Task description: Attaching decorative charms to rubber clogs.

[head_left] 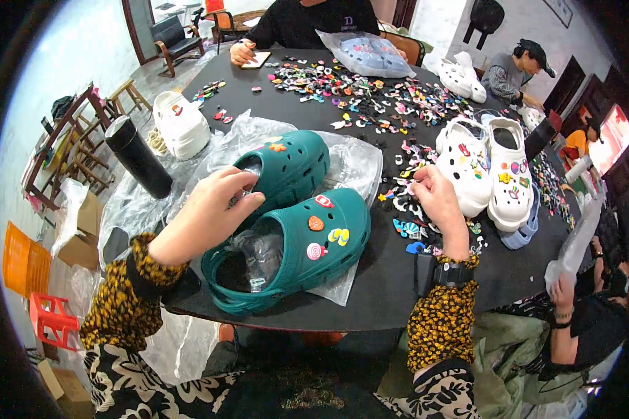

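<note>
Two dark green clogs lie on clear plastic on the black round table [398, 293]. The near green clog [307, 244] carries several coloured charms on its top and has crumpled plastic inside. My left hand [213, 209] grips the heel of the far green clog [290, 164], which has one orange charm. My right hand [433, 199] is over the scattered small charms [405, 209] to the right, fingertips pinched at them; whether a charm is held I cannot tell.
A pair of white clogs [486, 167] with charms stands right of my hand. Another white clog [180, 124] and a black cylinder [138, 157] sit at left. Many charms [356, 87] cover the far table. Other people sit around it.
</note>
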Motion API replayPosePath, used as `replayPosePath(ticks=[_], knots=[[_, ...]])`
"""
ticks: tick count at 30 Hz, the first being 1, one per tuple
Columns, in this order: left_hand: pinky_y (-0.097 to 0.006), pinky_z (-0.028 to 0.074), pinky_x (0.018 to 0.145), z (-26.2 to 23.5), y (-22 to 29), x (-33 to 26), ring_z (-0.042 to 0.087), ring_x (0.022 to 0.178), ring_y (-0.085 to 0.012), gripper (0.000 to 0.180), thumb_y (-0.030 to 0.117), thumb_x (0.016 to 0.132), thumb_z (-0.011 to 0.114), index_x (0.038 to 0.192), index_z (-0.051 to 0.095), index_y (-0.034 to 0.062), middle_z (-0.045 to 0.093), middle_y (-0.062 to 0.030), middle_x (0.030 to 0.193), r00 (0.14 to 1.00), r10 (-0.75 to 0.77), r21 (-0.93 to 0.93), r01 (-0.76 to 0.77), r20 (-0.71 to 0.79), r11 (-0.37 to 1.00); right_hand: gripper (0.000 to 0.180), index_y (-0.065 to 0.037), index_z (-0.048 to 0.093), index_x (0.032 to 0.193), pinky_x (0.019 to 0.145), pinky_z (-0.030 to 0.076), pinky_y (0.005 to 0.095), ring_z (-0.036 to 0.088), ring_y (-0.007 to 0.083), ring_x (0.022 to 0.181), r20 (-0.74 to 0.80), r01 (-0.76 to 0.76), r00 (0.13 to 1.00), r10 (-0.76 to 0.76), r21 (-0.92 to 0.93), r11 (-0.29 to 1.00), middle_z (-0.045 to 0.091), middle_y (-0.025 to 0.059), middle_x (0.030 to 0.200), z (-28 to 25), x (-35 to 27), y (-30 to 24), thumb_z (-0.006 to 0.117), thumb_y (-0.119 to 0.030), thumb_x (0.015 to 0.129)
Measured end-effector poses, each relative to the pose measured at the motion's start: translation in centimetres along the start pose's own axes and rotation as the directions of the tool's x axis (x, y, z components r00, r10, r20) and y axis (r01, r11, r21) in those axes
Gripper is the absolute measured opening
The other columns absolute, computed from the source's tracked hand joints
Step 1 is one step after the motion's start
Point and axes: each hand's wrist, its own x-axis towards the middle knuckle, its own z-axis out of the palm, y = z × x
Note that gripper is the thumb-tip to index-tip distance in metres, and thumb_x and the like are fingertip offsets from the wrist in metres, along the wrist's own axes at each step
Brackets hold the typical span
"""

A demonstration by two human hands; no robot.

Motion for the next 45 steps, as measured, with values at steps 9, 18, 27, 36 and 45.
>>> replayPosePath(ticks=[9,18,27,36,45], knots=[[-0.033,0.04,0.057,0.8,-1.6,3.0,0.045,0.063,-0.0125,0.036,0.027,0.087,0.063,0.082,0.057,-0.0085,0.048,-0.01,0.064,0.954,-0.192,-0.182,0.235,0.229,0.955,0.011,-0.003,0.063,0.097,0.057,0.044,0.0233,0.055,0.0065,0.063,0.109,-0.077,0.993,0.037,0.392,0.917,0.062,0.0004,0.072,0.7,-0.1,-0.5,0.057,-0.006,0.088],[-0.038,0.04,0.051,2.1,-2.1,3.7,0.046,0.054,-0.0144,0.04,0.03,0.082,0.067,0.076,0.058,-0.0085,0.049,-0.0156,0.056,0.961,-0.187,-0.074,0.205,0.203,0.976,0.011,-0.003,0.062,0.099,0.057,0.045,0.0209,0.056,0.0071,0.064,0.218,-0.044,0.966,-0.136,0.663,0.747,0.063,0.0029,0.078,2.1,0.3,-11.2,0.059,-0.008,0.09],[-0.026,0.042,0.05,0.8,-4.7,3.3,0.054,0.057,-0.0084,0.021,0.019,0.084,0.064,0.079,0.066,-0.001,0.062,0.0,0.068,0.881,-0.386,-0.642,0.467,0.275,0.608,0.017,-0.005,0.064,0.099,0.052,0.046,0.0212,0.058,0.0057,0.064,0.365,-0.089,0.925,-0.102,0.471,0.877,0.065,0.0008,0.075,8.0,2.5,-19.2,0.066,-0.015,0.085],[-0.023,0.042,0.054,-1.0,-7.0,1.9,0.056,0.06,-0.0074,0.014,0.017,0.086,0.065,0.081,0.066,0.0036,0.064,-0.001,0.074,0.875,-0.377,-0.849,0.428,0.304,0.31,0.015,0.003,0.065,0.093,0.067,0.052,0.0363,0.068,0.0286,0.076,0.193,0.377,0.884,-0.425,0.241,0.894,0.068,0.0189,0.087,10.3,2.6,-21.9,0.062,-0.005,0.08],[-0.025,0.047,0.055,-0.7,-7.4,1.6,0.06,0.063,-0.0099,0.013,0.015,0.085,0.066,0.087,0.066,0.0013,0.066,-0.0042,0.077,0.862,-0.41,-0.874,0.419,0.297,0.248,0.011,0.001,0.066,0.085,0.071,0.049,0.0376,0.062,0.0296,0.078,0.074,0.635,0.772,-0.631,-0.11,0.765,0.064,0.0148,0.08,10.7,3.0,-23.1,0.066,-0.008,0.079]])
